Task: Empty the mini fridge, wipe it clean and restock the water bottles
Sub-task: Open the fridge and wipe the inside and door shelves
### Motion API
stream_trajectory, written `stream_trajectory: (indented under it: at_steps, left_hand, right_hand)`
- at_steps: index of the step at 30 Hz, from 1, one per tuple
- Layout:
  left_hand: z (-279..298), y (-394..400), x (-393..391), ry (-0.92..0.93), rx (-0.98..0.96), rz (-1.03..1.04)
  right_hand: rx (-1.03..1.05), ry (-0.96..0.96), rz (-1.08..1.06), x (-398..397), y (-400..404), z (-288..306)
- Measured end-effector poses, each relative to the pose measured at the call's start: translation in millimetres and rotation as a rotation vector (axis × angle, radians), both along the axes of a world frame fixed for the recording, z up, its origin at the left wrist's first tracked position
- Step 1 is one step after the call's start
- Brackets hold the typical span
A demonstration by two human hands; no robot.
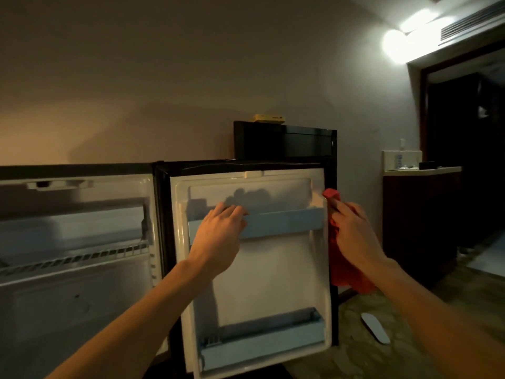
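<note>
The mini fridge (pixel 82 283) stands open at the left, its white inside bare apart from a wire shelf (pixel 73 259). Its door (pixel 273 272) is swung wide and faces me. My left hand (pixel 221 231) grips the upper pale-blue door shelf (pixel 284 222), fingers curled over its rim. My right hand (pixel 355 233) holds a red cloth (pixel 344 272) against the door's right edge. A lower blue door shelf (pixel 262 343) holds nothing. No water bottles are in view.
A black box (pixel 284 140) with a small yellow object (pixel 269 118) on top sits behind the door. A dark counter (pixel 420 214) stands at the right, with a doorway beyond. A white oval object (pixel 375 328) lies on the patterned floor.
</note>
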State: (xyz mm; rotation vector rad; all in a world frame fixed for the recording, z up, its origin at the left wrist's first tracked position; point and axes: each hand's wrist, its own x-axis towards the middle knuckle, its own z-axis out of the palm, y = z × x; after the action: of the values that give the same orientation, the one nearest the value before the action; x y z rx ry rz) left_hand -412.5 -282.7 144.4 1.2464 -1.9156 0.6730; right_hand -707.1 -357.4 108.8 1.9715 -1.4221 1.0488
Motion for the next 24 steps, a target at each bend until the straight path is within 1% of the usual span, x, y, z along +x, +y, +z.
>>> stream_trajectory:
  at_steps: [2, 5, 9, 12, 14, 17, 21, 24]
  left_hand:
    - [0, 2, 1, 0.006, -0.001, -0.003]
    - [-2, 5, 2, 0.013, -0.005, -0.011]
    - [-2, 8, 3, 0.024, -0.008, -0.023]
    - [-2, 10, 5, 0.025, -0.010, -0.033]
    - [-2, 12, 6, 0.019, -0.006, -0.042]
    - [-1, 12, 7, 0.015, 0.000, -0.056]
    - [-2, 10, 7, 0.014, -0.012, -0.048]
    - [-4, 9, 6, 0.016, -0.038, -0.037]
  right_hand:
    - [0.032, 0.036, -0.023, -9, 2, -9]
    - [0.034, 0.016, -0.036, -13, 13, 0]
    - [-0.026, -0.046, -0.012, -10, 23, 43]
    - [-0.076, 0.004, -0.021, -10, 25, 81]
    - [-0.118, 0.020, -0.023, -8, 26, 88]
    - [-0.097, 0.010, -0.051, -3, 31, 61]
    - [-0.031, 0.075, -0.064, -6, 34, -17]
    - [0.067, 0.054, 0.017, -11, 41, -49]
